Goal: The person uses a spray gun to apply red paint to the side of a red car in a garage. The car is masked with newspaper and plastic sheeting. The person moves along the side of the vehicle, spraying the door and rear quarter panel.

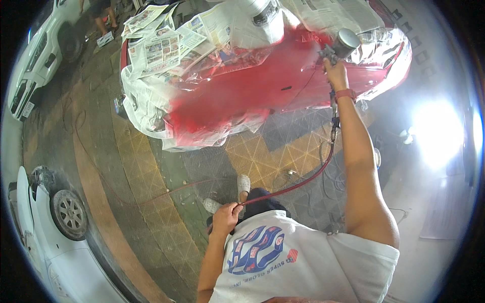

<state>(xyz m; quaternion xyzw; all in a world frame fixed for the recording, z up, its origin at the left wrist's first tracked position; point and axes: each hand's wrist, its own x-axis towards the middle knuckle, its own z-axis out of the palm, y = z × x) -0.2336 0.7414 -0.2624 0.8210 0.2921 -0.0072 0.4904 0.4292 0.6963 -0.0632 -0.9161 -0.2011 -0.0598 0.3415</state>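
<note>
My right hand (335, 72) is wrapped round a spray gun (329, 52) with a silvery paint cup (347, 42) on top, held out over the red car (262, 76). A red air hose (298, 185) hangs from the gun's handle and curves back to my body. At waist height, my left hand (226, 218) is closed on that hose. The car's red side panel looks hazy, with a masked border of newspaper (161, 53) and clear plastic sheeting around it. The gun's nozzle is too small to make out.
Patterned grey and yellow floor tiles (252, 154) lie underfoot, with the hose trailing across to the left. White cars (96, 272) stand at left. A bright lamp (437, 131) shines at right, near thin cables (331, 174). Another person's legs (105, 20) show at far left.
</note>
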